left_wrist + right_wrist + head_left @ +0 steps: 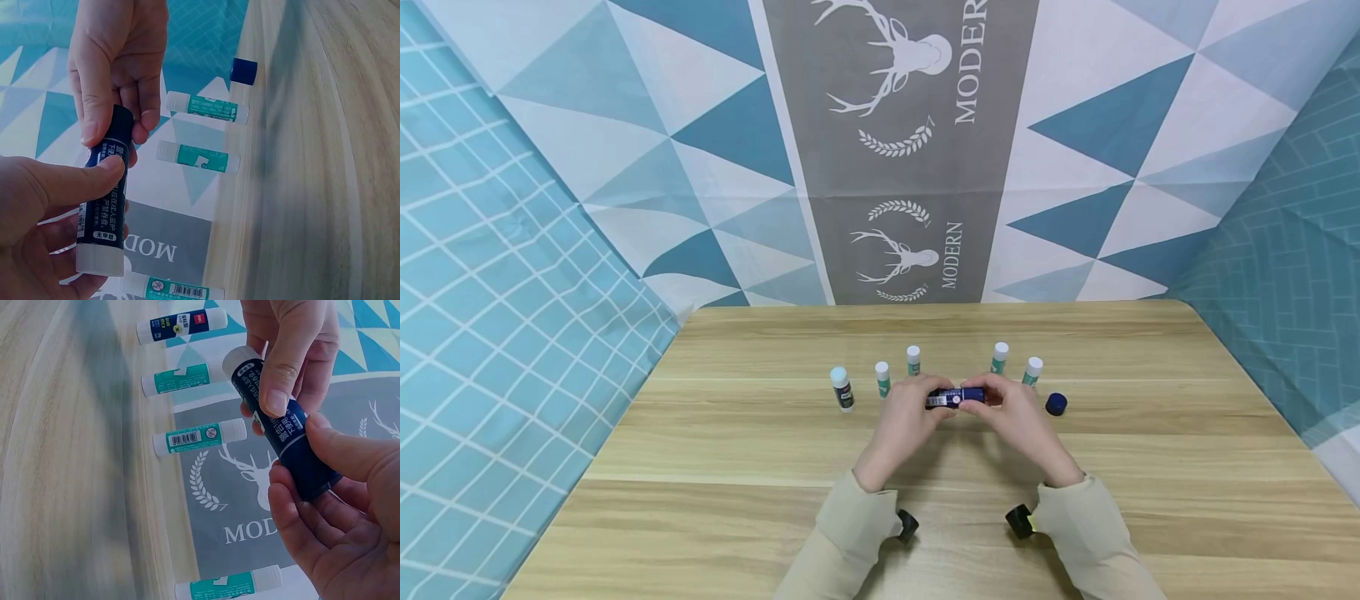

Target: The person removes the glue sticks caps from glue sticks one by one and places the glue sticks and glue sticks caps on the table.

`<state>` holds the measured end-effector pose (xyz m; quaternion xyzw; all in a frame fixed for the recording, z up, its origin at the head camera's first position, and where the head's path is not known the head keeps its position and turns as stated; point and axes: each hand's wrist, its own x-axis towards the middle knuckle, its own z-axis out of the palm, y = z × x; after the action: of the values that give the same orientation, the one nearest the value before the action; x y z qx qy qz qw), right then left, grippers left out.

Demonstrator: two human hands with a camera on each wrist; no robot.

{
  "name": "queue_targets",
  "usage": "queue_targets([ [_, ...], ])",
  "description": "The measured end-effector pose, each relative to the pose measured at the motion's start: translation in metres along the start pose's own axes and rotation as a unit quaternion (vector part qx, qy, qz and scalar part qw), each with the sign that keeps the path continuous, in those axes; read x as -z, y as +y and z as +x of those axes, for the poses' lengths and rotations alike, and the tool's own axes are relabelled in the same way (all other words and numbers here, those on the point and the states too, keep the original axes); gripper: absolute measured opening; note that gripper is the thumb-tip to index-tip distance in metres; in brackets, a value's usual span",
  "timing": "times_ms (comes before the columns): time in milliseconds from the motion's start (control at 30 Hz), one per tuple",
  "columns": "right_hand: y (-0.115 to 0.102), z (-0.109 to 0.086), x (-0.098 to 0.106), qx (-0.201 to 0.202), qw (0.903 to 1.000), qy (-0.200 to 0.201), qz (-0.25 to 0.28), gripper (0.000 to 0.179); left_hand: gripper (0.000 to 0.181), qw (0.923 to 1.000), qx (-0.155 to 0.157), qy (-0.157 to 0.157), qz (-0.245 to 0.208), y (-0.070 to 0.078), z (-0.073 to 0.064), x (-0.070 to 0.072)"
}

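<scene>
Navy glue stick (953, 397), in the grip of left hand (906, 421) and right hand (1024, 422); loose blue cap (1056, 404), upright at its three o'clock, could topple if the latter strays.

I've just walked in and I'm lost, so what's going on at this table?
A person's left hand holds a dark-blue glue stick near its white end, and the right hand grips its blue end. Four green-labelled sticks and one dark-labelled stick stand on the table; a loose blue cap lies beside the right hand.
</scene>
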<state>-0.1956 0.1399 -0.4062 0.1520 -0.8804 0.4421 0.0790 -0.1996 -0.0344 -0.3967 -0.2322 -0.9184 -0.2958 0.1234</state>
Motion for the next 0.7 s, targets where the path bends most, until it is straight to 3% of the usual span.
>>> queue_targets([
  [467,-0.0050,-0.0011,0.0040,0.009,0.9997,-0.006,-0.024,0.022,0.027,0.9978,0.027,-0.036,-0.049,-0.0053,-0.0006,0.0024],
  [700,-0.0029,-0.0006,0.0052,0.016,0.9998,-0.011,-0.006,0.022,0.028,0.9964,0.036,-0.043,-0.064,-0.0062,0.0000,0.0014],
])
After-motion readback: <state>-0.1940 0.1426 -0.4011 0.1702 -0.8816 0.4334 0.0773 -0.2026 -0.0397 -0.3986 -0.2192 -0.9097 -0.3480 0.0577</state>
